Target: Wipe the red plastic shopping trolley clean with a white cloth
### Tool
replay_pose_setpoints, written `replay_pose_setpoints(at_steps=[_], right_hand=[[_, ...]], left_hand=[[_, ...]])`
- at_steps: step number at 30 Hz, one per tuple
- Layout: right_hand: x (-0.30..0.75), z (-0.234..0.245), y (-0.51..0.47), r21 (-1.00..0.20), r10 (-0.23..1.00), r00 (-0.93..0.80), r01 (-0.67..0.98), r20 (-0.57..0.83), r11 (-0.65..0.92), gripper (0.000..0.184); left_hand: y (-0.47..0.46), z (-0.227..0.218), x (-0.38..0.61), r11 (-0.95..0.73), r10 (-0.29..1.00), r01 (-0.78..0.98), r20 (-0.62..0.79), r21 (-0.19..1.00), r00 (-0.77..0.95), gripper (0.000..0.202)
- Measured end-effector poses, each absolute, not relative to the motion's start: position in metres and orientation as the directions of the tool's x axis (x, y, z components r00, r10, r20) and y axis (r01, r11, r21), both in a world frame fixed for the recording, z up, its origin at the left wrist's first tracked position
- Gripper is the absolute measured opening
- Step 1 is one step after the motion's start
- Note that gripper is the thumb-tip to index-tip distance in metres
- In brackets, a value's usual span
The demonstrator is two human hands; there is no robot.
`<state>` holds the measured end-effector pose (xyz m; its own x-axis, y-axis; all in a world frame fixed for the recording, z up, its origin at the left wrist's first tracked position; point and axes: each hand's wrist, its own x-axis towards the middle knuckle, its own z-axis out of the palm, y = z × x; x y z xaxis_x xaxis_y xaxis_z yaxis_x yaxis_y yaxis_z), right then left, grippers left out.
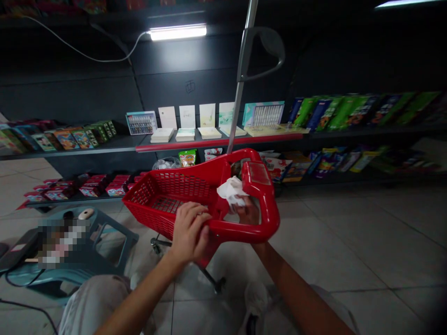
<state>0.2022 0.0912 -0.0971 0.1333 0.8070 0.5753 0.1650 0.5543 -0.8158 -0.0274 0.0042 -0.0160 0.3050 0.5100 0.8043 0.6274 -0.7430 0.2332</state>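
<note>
Shelves (87, 148); half-hidden right hand (248, 211), perhaps tissue (231, 191)

Red cart handle (240, 232) obstructing, tile floor (349, 251) rightward

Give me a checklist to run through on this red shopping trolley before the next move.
1. Left hand closed over the handle of the red trolley: ok.
2. Right hand holding the white cloth at the handle: ok.
3. Dark item at the basket's far end: cannot tell what it is.
4. Caster resting on the floor: cannot tell.
5. Blue plastic stool standing apart from the trolley: ok.
</note>
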Motion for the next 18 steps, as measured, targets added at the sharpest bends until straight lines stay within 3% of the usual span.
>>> replay_pose_setpoints(at_steps=[3,5,7,13,18], right_hand=[[0.194,-0.076,0.072,-0.511,0.544,-0.036,0.296,0.839,0.807,0.024],[0.185,-0.058,0.058,-0.327,0.388,-0.211,0.272,0.897,0.905,0.029],[0.176,-0.041,0.044,-0.237,0.309,-0.332,0.241,0.891,0.941,0.034],[0.156,-0.035,0.024,-0.204,0.308,-0.463,0.261,0.831,0.944,0.052],[0.144,-0.041,0.035,-0.198,0.341,-0.522,0.311,0.782,0.93,0.062]], left_hand=[[-0.011,-0.015,-0.001,-0.762,0.492,0.586,0.835,0.275,0.247,0.022],[-0.013,-0.017,-0.001,-0.765,0.459,0.577,0.87,0.285,0.179,0.023],[-0.01,-0.02,-0.008,-0.755,0.459,0.585,0.875,0.296,0.15,0.027],[0.001,-0.028,-0.032,-0.727,0.445,0.594,0.895,0.346,0.023,0.034],[0.013,-0.027,-0.049,-0.684,0.517,0.574,0.854,0.449,-0.052,0.043]])
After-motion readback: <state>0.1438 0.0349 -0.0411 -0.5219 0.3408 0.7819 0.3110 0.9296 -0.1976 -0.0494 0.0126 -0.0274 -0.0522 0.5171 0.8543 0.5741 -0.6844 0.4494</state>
